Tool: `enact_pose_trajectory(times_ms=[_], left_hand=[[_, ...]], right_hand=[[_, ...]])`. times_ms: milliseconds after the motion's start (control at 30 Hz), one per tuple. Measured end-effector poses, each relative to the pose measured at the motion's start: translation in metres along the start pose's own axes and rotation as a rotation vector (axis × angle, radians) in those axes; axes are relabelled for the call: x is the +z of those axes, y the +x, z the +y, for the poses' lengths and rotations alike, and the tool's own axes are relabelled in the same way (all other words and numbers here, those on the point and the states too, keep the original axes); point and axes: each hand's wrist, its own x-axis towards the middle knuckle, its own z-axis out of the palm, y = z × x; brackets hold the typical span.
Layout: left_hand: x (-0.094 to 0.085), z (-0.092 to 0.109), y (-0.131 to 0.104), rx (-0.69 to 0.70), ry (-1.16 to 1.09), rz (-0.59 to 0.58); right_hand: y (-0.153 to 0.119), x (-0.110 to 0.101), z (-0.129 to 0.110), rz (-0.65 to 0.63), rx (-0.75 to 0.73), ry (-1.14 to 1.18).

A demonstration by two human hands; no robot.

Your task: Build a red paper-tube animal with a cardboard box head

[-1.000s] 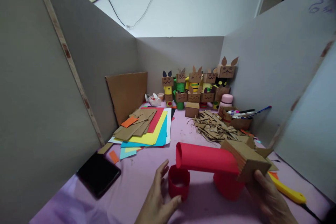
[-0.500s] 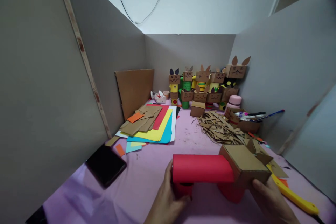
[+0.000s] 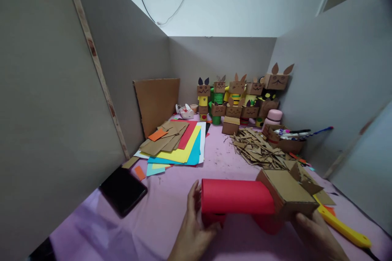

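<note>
The left hand [image 3: 191, 232] pinches the small red tube [image 3: 212, 218] and the right hand [image 3: 318, 238] grips the cardboard box [image 3: 286, 193] on the near table, under the long red paper roll [image 3: 235, 202], which looks light and easy to squash, so hold its ends softly.

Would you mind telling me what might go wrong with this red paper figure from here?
The red paper tube rests on short red rolls; the left hand could knock the left roll askew. The cardboard box head, steadied by the right hand, may tip the tube. The yellow utility knife lies close by.
</note>
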Motion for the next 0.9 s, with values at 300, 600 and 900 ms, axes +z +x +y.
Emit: enact_pose_trajectory(times_ms=[300,600,900], left_hand=[[-0.011,0.006,0.002,0.151,0.256,0.038],[-0.005,-0.002,0.012,0.113,0.235,0.059],[0.002,0.003,0.009,0.029,0.149,0.185]], right_hand=[[-0.008,0.022,-0.009,0.027,-0.024,-0.113],[-0.012,0.055,-0.041,-0.041,0.021,-0.067],[-0.003,0.043,-0.028,-0.050,-0.169,0.051]])
